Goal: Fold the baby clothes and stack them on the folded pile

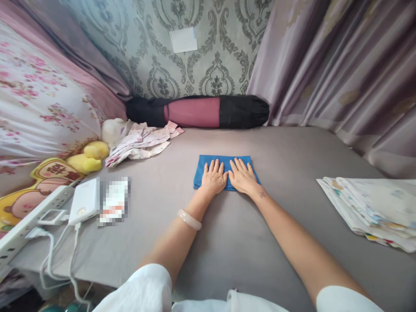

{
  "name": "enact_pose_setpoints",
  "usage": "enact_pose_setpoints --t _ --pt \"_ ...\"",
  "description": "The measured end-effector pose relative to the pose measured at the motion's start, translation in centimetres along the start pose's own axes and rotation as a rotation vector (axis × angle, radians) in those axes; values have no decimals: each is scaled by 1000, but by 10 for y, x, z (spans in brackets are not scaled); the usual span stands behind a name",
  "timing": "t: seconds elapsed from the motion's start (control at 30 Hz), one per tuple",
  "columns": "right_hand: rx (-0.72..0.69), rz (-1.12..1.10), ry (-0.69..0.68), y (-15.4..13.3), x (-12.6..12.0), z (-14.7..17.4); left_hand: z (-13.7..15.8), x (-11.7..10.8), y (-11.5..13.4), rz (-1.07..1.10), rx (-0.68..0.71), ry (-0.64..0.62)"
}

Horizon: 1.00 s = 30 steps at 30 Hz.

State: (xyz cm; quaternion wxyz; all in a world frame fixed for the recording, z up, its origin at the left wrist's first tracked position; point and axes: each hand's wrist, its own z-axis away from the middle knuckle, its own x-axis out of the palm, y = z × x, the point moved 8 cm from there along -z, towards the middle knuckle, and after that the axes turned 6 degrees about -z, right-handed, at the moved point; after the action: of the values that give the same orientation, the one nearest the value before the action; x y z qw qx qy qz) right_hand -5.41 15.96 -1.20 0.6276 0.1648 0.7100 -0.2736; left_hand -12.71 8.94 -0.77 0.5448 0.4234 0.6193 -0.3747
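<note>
A folded blue cloth (224, 159) lies flat on the grey sheet (260, 247) in the middle of the view. My left hand (214, 177) rests palm down on its left half, fingers stretched out and slightly spread. On the right half lies my right hand (242, 177), also flat with its fingers apart. The two thumbs nearly meet near the cloth's middle. Both palms hide much of the cloth, whose back edge and outer sides show around them. Neither hand grips anything.
To the right sits a stack of folded patterned white cloth (373, 208). Crumpled pink-white clothing (139, 143) lies back left, near yellow plush toys (87, 158). A power strip (35, 221) and white power bank (84, 201) with cables are at left. A long black-and-pink bag (195, 112) lies along the wall.
</note>
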Motion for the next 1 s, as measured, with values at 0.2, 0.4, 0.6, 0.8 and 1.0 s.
enact_pose_setpoints --t 0.2,0.4,0.6,0.8,1.0 --pt "15 -3 18 -4 -11 -6 -11 -15 0 11 -5 50" --pt "66 32 188 -13 -22 -9 -21 -16 -1 -16 -27 119" --pt "59 -4 216 -12 -21 -12 -22 -16 -6 21 -13 132" --pt "-79 -55 149 -22 -15 -22 -28 -17 -16 65 -17 214" --pt "-53 -84 1 -19 3 -26 -31 6 -15 60 28 88"
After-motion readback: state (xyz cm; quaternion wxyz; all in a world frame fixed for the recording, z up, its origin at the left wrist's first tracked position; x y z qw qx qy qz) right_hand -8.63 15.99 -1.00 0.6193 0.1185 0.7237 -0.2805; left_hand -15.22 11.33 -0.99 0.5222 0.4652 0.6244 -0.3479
